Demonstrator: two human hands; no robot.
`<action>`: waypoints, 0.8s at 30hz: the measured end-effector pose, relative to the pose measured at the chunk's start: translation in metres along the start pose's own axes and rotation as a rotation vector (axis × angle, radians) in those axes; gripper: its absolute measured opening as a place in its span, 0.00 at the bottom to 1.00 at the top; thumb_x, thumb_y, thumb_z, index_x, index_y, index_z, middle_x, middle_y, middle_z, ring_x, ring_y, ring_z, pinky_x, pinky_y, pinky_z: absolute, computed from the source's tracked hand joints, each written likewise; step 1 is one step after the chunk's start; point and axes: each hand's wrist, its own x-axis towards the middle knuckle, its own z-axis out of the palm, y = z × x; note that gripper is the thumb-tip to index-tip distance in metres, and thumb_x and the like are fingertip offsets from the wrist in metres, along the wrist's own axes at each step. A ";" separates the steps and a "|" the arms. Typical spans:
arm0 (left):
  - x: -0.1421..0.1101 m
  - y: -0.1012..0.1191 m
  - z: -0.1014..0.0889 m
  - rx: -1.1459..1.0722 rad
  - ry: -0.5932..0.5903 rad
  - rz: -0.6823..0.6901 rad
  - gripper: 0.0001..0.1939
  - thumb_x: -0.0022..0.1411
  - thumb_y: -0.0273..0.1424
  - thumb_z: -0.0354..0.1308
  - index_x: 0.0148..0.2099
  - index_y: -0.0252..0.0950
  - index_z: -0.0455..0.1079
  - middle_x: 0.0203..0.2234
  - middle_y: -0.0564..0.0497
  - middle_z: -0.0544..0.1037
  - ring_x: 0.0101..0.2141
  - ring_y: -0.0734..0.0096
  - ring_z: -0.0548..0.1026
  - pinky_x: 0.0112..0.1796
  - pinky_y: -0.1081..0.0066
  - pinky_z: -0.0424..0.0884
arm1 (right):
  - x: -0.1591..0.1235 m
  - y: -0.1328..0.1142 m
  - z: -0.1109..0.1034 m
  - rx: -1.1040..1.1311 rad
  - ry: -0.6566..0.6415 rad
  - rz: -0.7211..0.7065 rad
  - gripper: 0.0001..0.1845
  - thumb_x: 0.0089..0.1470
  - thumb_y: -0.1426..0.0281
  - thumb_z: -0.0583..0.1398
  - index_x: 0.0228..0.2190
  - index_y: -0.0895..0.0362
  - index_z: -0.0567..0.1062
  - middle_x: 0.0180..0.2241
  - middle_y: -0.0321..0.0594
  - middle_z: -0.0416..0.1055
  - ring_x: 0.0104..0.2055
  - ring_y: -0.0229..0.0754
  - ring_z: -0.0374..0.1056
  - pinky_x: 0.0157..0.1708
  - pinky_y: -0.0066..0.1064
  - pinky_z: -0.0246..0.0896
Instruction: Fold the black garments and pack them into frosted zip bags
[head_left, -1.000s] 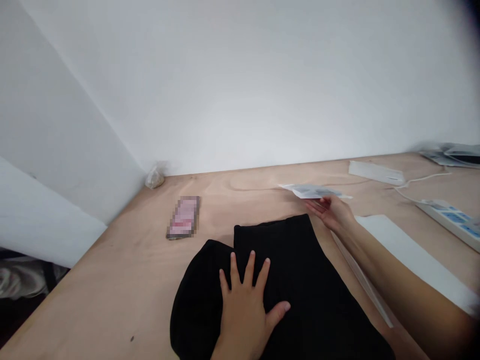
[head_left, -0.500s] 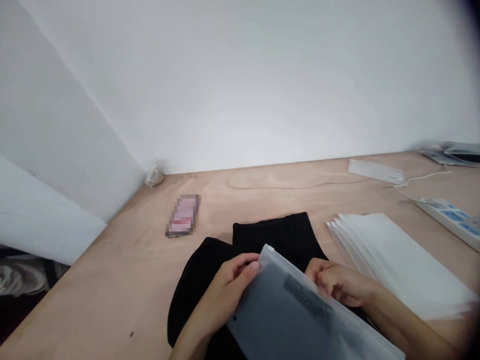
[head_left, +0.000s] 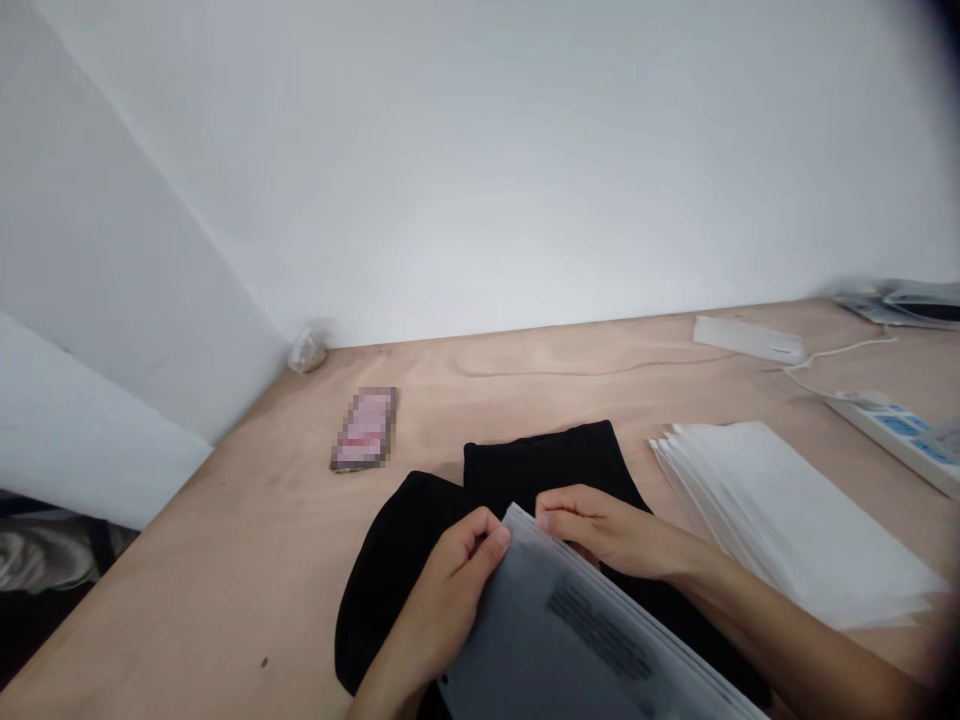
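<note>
A frosted plastic bag [head_left: 555,640] with a printed label is clamped at its upper edge between the left hand [head_left: 442,595] and right hand [head_left: 615,530], close together, though the right's grip looks unclear. It sits over a folded black garment [head_left: 547,465] on a plywood table [head_left: 225,540], near a stack of white sheets or bags [head_left: 787,510].

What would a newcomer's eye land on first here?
The frosted bag at bottom centre, gripped by the left hand, with the right hand at its upper edge, over a black garment. Next come the white stack to the right and the pixelated phone on the wooden table, left of centre.
</note>
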 end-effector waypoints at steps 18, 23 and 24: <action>-0.021 -0.022 0.017 -0.506 0.664 0.012 0.14 0.59 0.47 0.50 0.40 0.44 0.63 0.32 0.57 0.73 0.38 0.70 0.71 0.39 0.73 0.68 | -0.045 0.026 0.022 1.125 0.408 -0.139 0.22 0.51 0.51 0.56 0.43 0.51 0.70 0.46 0.42 0.71 0.45 0.46 0.69 0.46 0.40 0.61; -0.042 -0.030 0.046 -0.494 0.428 0.065 0.17 0.51 0.49 0.59 0.31 0.40 0.68 0.36 0.51 0.76 0.39 0.60 0.74 0.36 0.68 0.71 | -0.048 0.029 0.044 1.115 0.660 0.027 0.19 0.46 0.61 0.64 0.42 0.53 0.73 0.42 0.42 0.75 0.43 0.48 0.71 0.48 0.41 0.62; -0.043 -0.028 0.042 -0.524 0.399 0.123 0.16 0.52 0.48 0.57 0.31 0.40 0.68 0.40 0.51 0.76 0.40 0.59 0.74 0.36 0.67 0.71 | -0.050 0.031 0.044 1.110 0.670 0.059 0.20 0.46 0.62 0.65 0.42 0.54 0.74 0.41 0.42 0.76 0.44 0.49 0.71 0.48 0.42 0.62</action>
